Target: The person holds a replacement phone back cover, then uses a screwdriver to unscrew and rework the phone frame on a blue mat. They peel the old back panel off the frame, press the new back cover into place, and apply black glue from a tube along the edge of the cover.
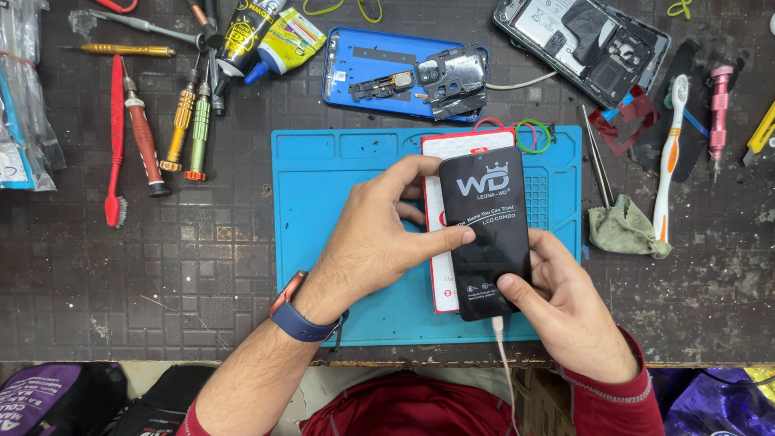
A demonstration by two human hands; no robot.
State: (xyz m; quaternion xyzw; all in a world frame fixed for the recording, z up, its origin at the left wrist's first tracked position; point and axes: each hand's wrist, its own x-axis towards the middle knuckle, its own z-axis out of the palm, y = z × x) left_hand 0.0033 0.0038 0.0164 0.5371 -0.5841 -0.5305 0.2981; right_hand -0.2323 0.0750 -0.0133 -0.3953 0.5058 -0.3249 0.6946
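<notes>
We hold a black phone display panel (487, 234) over the blue work mat (323, 242), which we take as our landmark in the middle of the dark desk (121, 274). Our left hand (375, 238) comes in over the mat's centre, its fingers (404, 169) curled round the panel's upper left edge and the thumb pressed flat on its glass, so this hand is closed on the panel. Our right hand (569, 307) grips the same panel from the mat's lower right corner, thumb on the lower glass and the other fingers wrapped behind its right edge. Under the panel, lying on the mat's right half, is a white box with a red rim (440, 242). A thin white cable (504, 363) runs from the panel's bottom end down past the mat's near edge. Beyond the mat's far edge lies a blue phone back cover (355, 69) with small black parts on it, and further right of that an opened phone body (581, 44). Left of the mat lie several screwdrivers (182, 121) and a red brush (115, 137). Right of the mat sit tweezers (597, 165), a crumpled greenish cloth (626, 226) and a white toothbrush (668, 153). A blue-strapped watch (299, 311) sits on our left wrist at the mat's near edge.
</notes>
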